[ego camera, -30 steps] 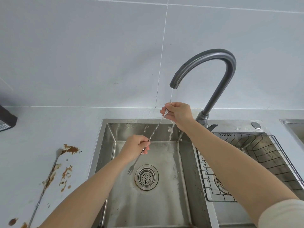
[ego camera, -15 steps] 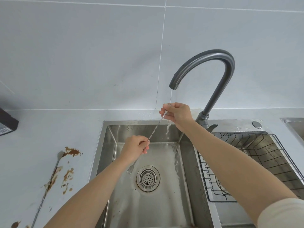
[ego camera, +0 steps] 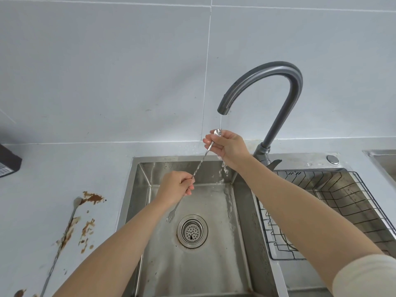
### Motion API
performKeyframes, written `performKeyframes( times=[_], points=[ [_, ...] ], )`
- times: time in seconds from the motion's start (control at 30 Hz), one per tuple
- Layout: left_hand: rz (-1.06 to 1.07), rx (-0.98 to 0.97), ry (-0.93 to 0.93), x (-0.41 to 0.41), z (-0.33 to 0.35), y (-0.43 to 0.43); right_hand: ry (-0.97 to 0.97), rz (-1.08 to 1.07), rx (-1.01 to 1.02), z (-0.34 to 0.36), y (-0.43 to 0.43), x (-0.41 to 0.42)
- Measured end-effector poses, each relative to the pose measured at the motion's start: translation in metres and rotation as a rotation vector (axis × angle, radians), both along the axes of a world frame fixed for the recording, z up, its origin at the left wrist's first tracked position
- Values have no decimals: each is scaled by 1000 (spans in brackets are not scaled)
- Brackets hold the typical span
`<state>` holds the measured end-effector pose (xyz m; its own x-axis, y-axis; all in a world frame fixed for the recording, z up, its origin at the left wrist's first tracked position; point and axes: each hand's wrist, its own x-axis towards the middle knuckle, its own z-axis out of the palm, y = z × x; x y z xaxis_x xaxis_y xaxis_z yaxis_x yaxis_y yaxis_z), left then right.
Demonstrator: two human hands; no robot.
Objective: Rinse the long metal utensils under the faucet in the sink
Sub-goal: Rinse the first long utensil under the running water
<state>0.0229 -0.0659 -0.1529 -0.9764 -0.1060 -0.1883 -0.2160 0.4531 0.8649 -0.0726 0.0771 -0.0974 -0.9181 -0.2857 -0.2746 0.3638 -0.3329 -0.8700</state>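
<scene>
A long twisted metal bar spoon (ego camera: 201,161) slants over the steel sink (ego camera: 141,189), its spoon bowl up under the grey faucet (ego camera: 276,69) and its small fork end down near the drain (ego camera: 192,231). My right hand (ego camera: 227,146) pinches the spoon end in the thin water stream. My left hand (ego camera: 176,186) grips the shaft lower down. Water splashes off below my right hand. A second long metal spoon (ego camera: 64,234) lies on the counter at the left among brown stains.
A black wire rack (ego camera: 334,211) sits in the right basin. A dark box (ego camera: 8,161) stands at the far left edge of the counter. Brown spill marks (ego camera: 92,198) spread beside the second spoon. Another sink edge (ego camera: 381,157) shows at far right.
The spoon bowl has come up out of my right hand's fingers and now shows under the stream. My left hand stays on the shaft, and the fork end is visible again.
</scene>
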Motion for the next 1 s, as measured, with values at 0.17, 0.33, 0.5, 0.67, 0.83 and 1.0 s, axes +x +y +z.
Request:
performKeyframes(
  times=[0.17, 0.33, 0.5, 0.67, 0.83, 1.0],
  points=[
    [12, 7, 0, 0, 1, 4, 23, 81, 295, 2, -4, 3],
    [-10, -5, -2, -1, 7, 7, 10, -18, 156, 1, -6, 1],
    [8, -15, 7, -4, 8, 5, 25, -60, 119, 6, 0, -4],
    [-27, -82, 35, -5, 13, 11, -3, -55, 252, 8, -3, -4],
    [-7, -105, 56, -7, 15, 12, 12, -76, 245, 12, -3, -4],
    [27, -140, 39, -10, 14, 9, -40, -114, 277, 17, -7, -7]
  ],
)
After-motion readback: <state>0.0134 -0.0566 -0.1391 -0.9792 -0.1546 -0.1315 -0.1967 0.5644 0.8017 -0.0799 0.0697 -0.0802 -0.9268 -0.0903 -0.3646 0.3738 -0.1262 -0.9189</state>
